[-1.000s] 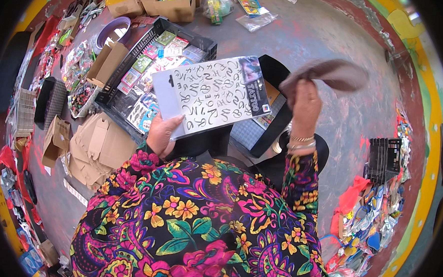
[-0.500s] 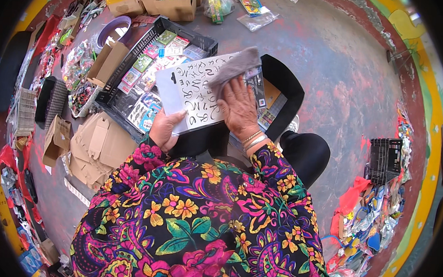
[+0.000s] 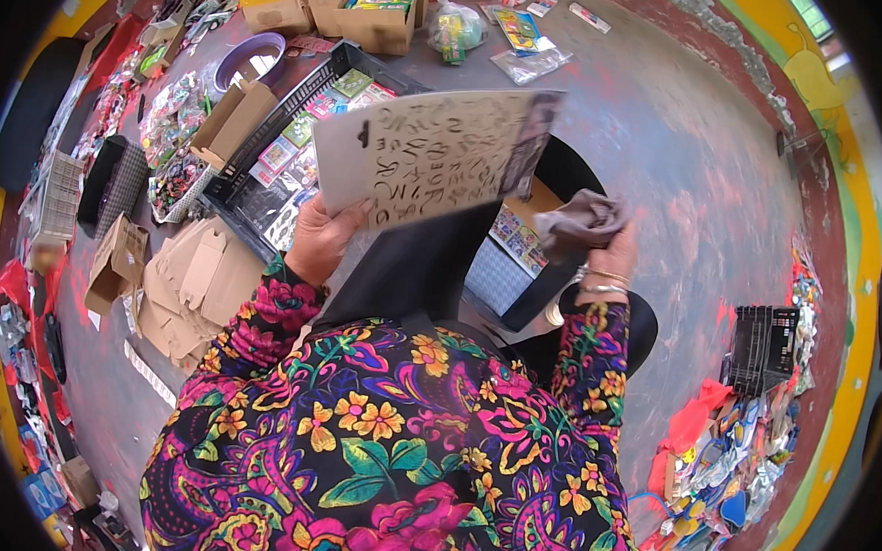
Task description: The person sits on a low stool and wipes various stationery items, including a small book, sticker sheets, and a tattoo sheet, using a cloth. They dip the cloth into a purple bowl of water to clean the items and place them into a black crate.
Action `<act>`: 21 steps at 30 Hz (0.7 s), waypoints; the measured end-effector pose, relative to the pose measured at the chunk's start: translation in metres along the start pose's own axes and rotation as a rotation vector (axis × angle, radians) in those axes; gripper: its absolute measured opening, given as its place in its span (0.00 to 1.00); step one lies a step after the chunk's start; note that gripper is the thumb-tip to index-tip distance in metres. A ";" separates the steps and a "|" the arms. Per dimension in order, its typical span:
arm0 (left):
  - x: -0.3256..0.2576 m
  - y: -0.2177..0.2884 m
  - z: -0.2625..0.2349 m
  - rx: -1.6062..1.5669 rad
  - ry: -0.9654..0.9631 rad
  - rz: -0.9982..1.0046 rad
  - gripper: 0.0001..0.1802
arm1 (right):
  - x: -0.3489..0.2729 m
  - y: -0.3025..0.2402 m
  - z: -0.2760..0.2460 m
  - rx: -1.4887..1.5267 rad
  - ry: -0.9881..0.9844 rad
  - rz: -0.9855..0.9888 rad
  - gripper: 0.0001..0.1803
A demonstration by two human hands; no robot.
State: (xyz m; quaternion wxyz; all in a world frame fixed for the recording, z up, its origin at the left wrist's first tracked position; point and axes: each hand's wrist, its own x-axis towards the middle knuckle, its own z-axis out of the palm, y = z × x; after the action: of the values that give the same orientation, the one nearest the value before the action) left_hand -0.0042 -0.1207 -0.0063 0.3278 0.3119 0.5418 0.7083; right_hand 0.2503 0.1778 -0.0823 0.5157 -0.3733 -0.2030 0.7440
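The right hand [image 3: 614, 257], closed on a bunched grey cloth [image 3: 575, 223], has lifted off the flat white card printed with black shapes [image 3: 433, 150], which the left hand [image 3: 321, 237] now grips and tilts up, so the wiping stroke looks finished.

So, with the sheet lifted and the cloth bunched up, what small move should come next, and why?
Probably bring the right hand with the grey cloth back onto the sticker sheet. The left hand holds the sheet tilted up by its lower edge, and the cloth is off to its right, not touching it.
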 end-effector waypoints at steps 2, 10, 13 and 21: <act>0.012 0.027 0.007 0.454 -0.172 0.340 0.14 | -0.001 -0.030 -0.001 -0.015 -0.083 -0.027 0.17; 0.031 0.039 0.003 1.146 -0.449 0.764 0.17 | -0.040 -0.068 0.019 -0.006 -0.001 -0.178 0.16; 0.023 -0.001 -0.004 1.049 -0.051 0.682 0.29 | -0.050 -0.055 0.033 -0.021 -0.083 -0.127 0.17; 0.000 -0.042 0.013 -0.974 -0.055 -0.402 0.43 | -0.108 0.098 0.076 -1.049 -0.722 -0.505 0.13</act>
State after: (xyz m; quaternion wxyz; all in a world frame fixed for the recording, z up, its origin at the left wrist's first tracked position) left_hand 0.0115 -0.1053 -0.0438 0.5781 0.0318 0.1900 0.7929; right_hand 0.1524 0.0468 -0.0635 0.3246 -0.2435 -0.7765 0.4821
